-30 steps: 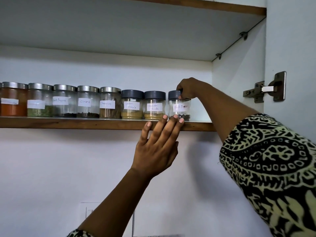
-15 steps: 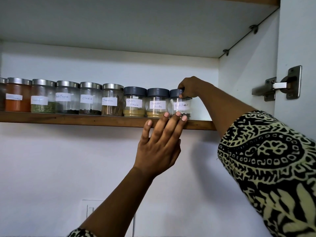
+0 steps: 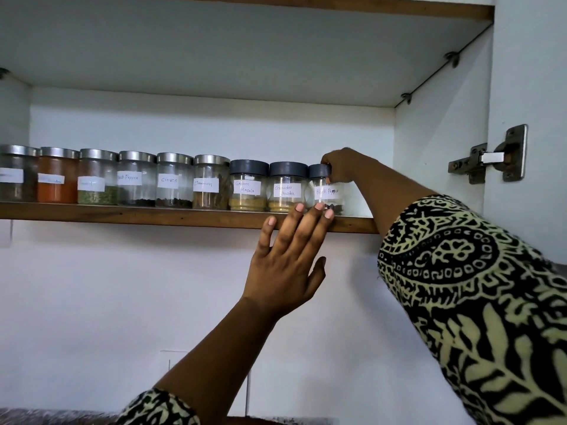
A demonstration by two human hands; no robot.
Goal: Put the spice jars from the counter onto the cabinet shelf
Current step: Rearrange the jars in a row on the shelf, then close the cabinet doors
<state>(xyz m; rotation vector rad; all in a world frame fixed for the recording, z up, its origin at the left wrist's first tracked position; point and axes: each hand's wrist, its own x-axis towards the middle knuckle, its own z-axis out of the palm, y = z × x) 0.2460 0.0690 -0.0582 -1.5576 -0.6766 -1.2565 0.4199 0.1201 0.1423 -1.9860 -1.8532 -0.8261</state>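
Black Pepper jar [image 3: 327, 194] stands at the right end of the row on the shelf [image 3: 153, 216], near the front edge and just beside the Coriander jar [image 3: 287, 188]. The right hand [image 3: 341, 165] grips its lid from above. The left hand [image 3: 285, 265], fingers straight, reaches the jar's base. A leftward shove could knock the neighbours, and a pull could tip it off the edge. To its right the shelf meets the wall [image 3: 438, 139], with a hinge [image 3: 487, 157] beyond.
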